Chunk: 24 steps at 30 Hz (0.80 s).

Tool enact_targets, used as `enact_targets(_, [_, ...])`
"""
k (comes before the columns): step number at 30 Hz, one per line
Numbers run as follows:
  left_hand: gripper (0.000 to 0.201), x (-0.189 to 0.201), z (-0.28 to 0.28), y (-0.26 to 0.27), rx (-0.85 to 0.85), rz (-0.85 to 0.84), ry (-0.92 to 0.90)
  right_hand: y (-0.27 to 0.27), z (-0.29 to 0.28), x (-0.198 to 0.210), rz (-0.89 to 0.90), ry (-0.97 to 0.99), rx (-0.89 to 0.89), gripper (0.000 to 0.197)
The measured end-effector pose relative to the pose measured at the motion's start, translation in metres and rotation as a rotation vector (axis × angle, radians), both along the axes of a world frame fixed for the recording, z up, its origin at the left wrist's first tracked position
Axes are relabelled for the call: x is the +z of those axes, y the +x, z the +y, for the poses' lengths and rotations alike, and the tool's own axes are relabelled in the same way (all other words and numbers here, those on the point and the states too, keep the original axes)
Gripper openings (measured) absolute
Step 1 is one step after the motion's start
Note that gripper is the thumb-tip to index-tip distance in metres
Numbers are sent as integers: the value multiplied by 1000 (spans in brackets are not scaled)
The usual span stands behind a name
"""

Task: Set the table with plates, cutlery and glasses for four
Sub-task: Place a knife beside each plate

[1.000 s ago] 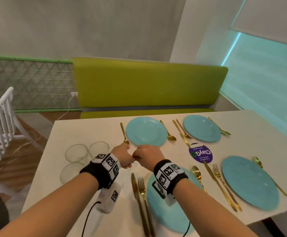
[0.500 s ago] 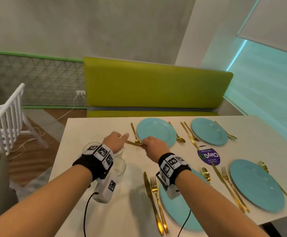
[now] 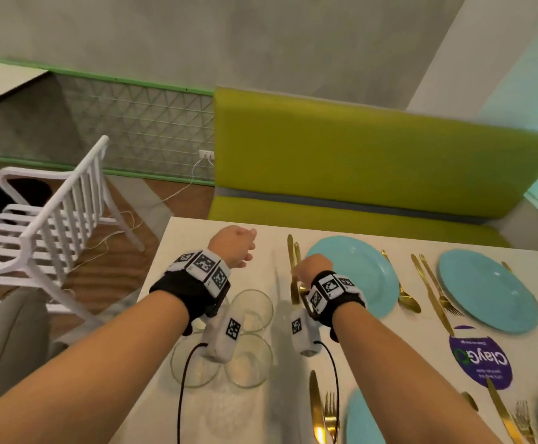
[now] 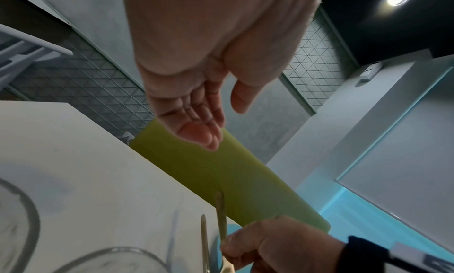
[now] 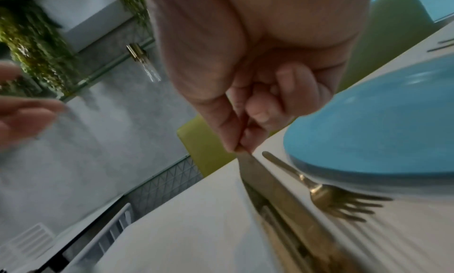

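Note:
My right hand [image 3: 306, 267] pinches the handle of a gold knife [image 5: 275, 187] between thumb and fingers [image 5: 228, 133]. The knife lies along the white table [image 3: 261, 238], just left of a gold fork [image 5: 326, 195] and the far-left blue plate [image 3: 354, 277]. Left of it, my left hand [image 3: 239, 248] hovers above the table with straight fingers [image 4: 196, 125], holding nothing. A cluster of clear glasses [image 3: 251, 310] stands under my left wrist. The other blue plates [image 3: 489, 290] have gold cutlery beside them.
A purple round sticker [image 3: 481, 357] lies between the plates. A green bench [image 3: 357, 155] runs along the table's far side. A white chair [image 3: 53, 219] stands off the left end, with a cable on the floor.
Both hands held the knife together over the table middle. The left hand has let go and opened; the right hand has carried the knife to beside the fork at the far-left plate.

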State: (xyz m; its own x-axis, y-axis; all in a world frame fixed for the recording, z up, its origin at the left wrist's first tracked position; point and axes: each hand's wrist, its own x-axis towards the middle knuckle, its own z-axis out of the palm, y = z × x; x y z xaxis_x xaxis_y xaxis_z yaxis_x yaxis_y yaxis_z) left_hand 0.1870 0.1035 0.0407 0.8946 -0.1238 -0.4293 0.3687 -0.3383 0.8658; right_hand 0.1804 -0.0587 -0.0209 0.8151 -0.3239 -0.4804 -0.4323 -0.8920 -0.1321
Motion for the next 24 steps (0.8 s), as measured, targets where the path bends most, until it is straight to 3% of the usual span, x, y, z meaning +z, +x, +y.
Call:
enact_targets(7, [11,-19,5,22,38,17,18,35,0,-37,10,44,-109,31])
enact_targets(24, [7,-34,-8,35,34,37,40,45,-2,-59,-138,174,-378,21])
